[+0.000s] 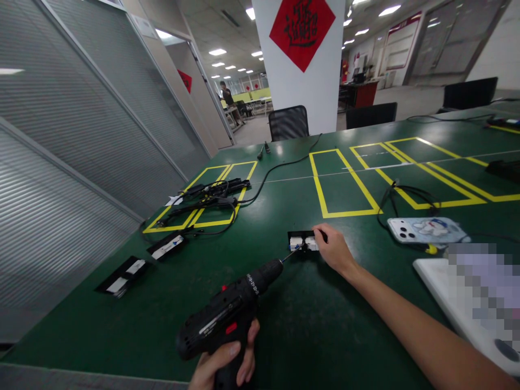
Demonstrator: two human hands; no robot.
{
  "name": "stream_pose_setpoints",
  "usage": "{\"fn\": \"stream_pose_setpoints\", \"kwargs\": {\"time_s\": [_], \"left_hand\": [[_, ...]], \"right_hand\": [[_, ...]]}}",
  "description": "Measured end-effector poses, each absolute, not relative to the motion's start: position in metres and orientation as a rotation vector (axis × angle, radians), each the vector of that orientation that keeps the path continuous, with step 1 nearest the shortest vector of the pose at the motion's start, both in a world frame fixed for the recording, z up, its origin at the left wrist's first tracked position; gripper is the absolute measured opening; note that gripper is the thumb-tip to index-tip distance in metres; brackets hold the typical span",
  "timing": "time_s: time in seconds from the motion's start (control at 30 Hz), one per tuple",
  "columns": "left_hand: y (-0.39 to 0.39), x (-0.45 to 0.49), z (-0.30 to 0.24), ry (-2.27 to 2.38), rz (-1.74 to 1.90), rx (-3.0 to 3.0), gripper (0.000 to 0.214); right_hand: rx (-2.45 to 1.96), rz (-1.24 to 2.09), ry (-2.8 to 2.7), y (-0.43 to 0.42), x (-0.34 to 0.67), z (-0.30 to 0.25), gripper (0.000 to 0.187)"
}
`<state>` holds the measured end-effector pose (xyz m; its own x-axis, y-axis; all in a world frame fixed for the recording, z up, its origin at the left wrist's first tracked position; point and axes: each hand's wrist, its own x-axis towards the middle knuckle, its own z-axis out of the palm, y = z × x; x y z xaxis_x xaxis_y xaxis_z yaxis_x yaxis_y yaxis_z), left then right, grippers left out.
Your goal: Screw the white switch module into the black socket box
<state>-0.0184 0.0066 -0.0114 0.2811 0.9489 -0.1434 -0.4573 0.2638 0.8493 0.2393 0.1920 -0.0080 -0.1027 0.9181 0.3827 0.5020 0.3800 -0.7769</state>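
Observation:
My left hand (225, 365) is wrapped round the grip of a black cordless drill (227, 314) at the bottom middle. Its bit reaches forward to a small black and white part (303, 241) lying on the green table (284, 325). My right hand (333, 249) comes in from the right and pinches that part's right end, holding it down. The drill bit tip touches the part's left side.
Two flat black and white pieces (166, 246) (122, 276) lie at the left. A heap of black cables and adapters (211, 197) fills a yellow-taped box. A phone (426, 230) and a white device (467, 309) lie at the right. Chairs stand behind the table.

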Motion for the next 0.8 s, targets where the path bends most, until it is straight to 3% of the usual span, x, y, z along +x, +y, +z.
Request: {"fn": "stream_pose_setpoints", "kwargs": {"time_s": [0.8], "left_hand": [[0.006, -0.0179, -0.0095, 0.784, 1.078, 0.792, 0.024]], "right_hand": [[-1.237, 0.595, -1.743, 0.192, 0.239, -0.0078, 0.024]]}}
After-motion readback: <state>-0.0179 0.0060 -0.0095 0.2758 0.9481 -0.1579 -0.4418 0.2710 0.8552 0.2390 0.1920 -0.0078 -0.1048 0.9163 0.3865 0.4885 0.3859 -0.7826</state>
